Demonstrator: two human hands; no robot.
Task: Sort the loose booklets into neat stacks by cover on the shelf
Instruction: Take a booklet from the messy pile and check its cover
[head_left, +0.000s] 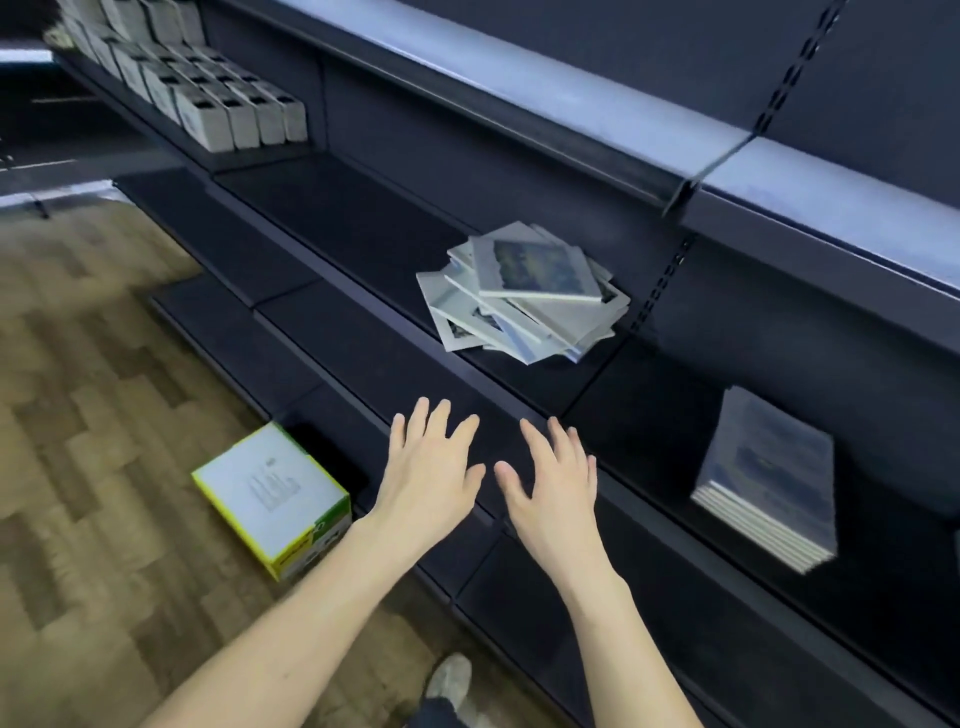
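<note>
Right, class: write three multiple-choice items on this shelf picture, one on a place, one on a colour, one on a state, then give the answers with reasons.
1. Where is the neat stack of booklets?
A. right of the loose pile
B. on the floor
C. beside the grey boxes

2. What colour edges the box on the floor?
A. red
B. yellow-green
C. blue

3. How are the hands?
A. both gripping booklets
B. one holding the box
C. both open, holding nothing

Answers:
1 A: the stack sits to the right of the loose pile.
2 B: its sides show yellow-green.
3 C: left hand and right hand have spread fingers, short of the pile.
</note>
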